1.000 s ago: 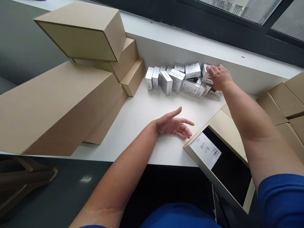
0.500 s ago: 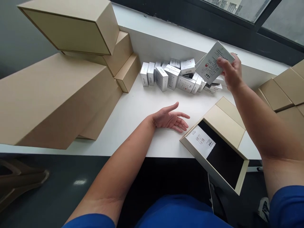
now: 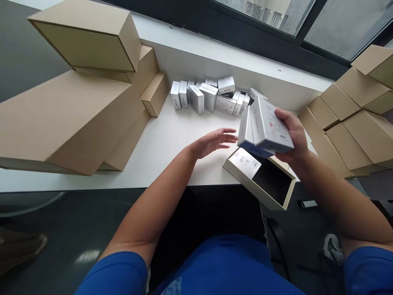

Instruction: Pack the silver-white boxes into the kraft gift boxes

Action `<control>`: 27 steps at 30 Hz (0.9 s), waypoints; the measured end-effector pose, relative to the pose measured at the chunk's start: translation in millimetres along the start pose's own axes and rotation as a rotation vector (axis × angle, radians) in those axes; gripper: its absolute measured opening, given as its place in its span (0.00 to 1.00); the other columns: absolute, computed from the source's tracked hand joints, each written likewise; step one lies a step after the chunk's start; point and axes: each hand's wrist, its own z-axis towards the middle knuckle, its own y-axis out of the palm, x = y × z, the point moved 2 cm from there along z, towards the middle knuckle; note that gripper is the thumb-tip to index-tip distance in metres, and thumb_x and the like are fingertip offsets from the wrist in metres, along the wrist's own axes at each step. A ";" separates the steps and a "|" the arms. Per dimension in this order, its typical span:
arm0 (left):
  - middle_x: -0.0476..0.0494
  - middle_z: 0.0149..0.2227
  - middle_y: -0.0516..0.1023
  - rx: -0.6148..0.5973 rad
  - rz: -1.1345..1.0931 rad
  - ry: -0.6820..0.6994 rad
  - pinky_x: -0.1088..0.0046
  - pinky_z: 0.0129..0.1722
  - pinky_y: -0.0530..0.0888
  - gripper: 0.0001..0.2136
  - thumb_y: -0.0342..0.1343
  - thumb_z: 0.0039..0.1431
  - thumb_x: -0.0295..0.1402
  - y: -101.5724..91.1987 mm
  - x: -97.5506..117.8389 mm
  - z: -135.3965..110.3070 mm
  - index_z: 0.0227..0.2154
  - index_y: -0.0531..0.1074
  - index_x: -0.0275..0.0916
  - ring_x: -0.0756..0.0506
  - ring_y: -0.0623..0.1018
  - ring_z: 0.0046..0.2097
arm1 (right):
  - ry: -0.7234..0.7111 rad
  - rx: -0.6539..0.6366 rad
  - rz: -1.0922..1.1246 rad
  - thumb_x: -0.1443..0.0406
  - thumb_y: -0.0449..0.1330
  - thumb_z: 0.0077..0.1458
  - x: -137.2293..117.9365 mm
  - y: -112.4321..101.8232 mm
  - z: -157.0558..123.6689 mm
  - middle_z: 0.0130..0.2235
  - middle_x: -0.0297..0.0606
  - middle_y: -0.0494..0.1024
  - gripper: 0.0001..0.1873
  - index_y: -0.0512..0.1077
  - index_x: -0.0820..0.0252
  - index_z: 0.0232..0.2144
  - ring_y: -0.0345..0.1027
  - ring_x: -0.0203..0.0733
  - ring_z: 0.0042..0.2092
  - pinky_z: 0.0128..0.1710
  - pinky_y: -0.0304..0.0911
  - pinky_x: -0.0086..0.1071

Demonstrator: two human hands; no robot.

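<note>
The right hand (image 3: 293, 135) clasps a small stack of cartons (image 3: 265, 129), flat oblong packs of smooth white card with fine print and a red mark on the top face, held tilted in the air just above the open tray (image 3: 260, 180); how many are in the stack is hard to tell, though at least two edges show; the fingers wrap the far side and the thumb lies along the near edge. The left hand (image 3: 215, 141) hovers just left of the stack, palm turned inward and fingers spread loose, gripping nothing. The tray is a shallow rectangle of pale matte card with a black inside, and one white carton (image 3: 245, 162) with dark lettering lies flat in its left end; the tray juts past the near edge of the table (image 3: 172, 143), which is plain white and smooth. Beyond the tray, against the low white ledge (image 3: 215, 57), a heap (image 3: 208, 96) of the same small cartons stands and leans in a loose row. Left of the heap rise stacked kraft boxes (image 3: 76, 102), big, brown, square-cornered and dull; right of the tray more kraft boxes (image 3: 350, 114) lie in tiers. Above the ledge runs a dark window frame (image 3: 245, 28) with glass; below the table the floor is dark grey; blue sleeves show at both arms.
</note>
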 end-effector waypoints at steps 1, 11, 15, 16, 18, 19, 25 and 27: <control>0.30 0.68 0.75 0.001 0.025 0.072 0.39 0.69 0.67 0.44 0.69 0.49 0.66 14.7 8.4 -0.9 0.63 0.74 0.44 0.22 0.68 0.73 | 0.006 -0.010 -0.004 0.43 0.64 0.58 6.5 0.3 -4.0 0.38 0.38 0.85 0.24 0.73 0.51 0.47 0.84 0.55 0.50 0.46 0.83 0.49; 0.34 0.50 0.86 0.328 -0.091 0.243 0.53 0.53 0.83 0.34 0.76 0.52 0.54 110.5 59.2 -14.4 0.56 0.78 0.39 0.29 0.85 0.55 | -0.489 0.050 -0.455 0.45 0.78 0.48 9.8 3.2 -18.2 0.46 0.32 0.84 0.28 0.69 0.49 0.39 0.82 0.45 0.44 0.41 0.82 0.42; 0.36 0.48 0.87 0.526 -0.207 0.275 0.53 0.53 0.83 0.38 0.80 0.47 0.50 132.5 48.3 -22.6 0.58 0.73 0.41 0.30 0.86 0.53 | -0.586 0.095 -0.598 0.46 0.79 0.48 -7.1 3.5 -41.7 0.49 0.37 0.85 0.27 0.72 0.50 0.38 0.83 0.49 0.49 0.45 0.83 0.46; 0.37 0.49 0.87 0.560 -0.252 0.268 0.53 0.53 0.83 0.39 0.81 0.46 0.49 141.1 45.1 -25.0 0.58 0.72 0.42 0.30 0.86 0.54 | -0.593 0.098 -0.613 0.47 0.80 0.47 -11.4 3.7 -49.0 0.49 0.38 0.85 0.27 0.72 0.50 0.38 0.83 0.50 0.49 0.46 0.83 0.47; 0.36 0.52 0.85 0.556 -0.367 0.238 0.53 0.54 0.82 0.41 0.78 0.47 0.52 161.2 39.8 -29.2 0.60 0.69 0.43 0.29 0.84 0.57 | -0.625 0.082 -0.651 0.48 0.81 0.44 -19.7 4.9 -64.9 0.48 0.38 0.86 0.27 0.74 0.50 0.38 0.83 0.53 0.50 0.50 0.84 0.53; 0.36 0.54 0.84 0.514 -0.426 0.220 0.52 0.54 0.82 0.41 0.76 0.49 0.54 171.9 37.8 -30.8 0.62 0.68 0.44 0.28 0.83 0.59 | -0.652 0.064 -0.676 0.48 0.82 0.43 -23.5 6.1 -72.9 0.48 0.37 0.86 0.27 0.75 0.49 0.38 0.83 0.55 0.52 0.54 0.82 0.57; 0.32 0.58 0.80 0.106 -0.582 0.080 0.46 0.59 0.80 0.47 0.71 0.46 0.62 221.5 29.5 -33.9 0.65 0.66 0.43 0.23 0.76 0.67 | -0.829 0.100 -0.798 0.53 0.79 0.51 -34.7 13.0 -106.1 0.39 0.32 0.85 0.18 0.75 0.46 0.34 0.83 0.57 0.54 0.69 0.71 0.67; 0.32 0.57 0.81 0.105 -0.575 0.085 0.46 0.58 0.80 0.48 0.70 0.47 0.65 224.3 29.1 -34.5 0.65 0.66 0.42 0.23 0.76 0.67 | -0.830 0.087 -0.855 0.50 0.79 0.51 -34.4 15.8 -109.6 0.40 0.32 0.85 0.19 0.76 0.44 0.40 0.84 0.57 0.52 0.69 0.71 0.66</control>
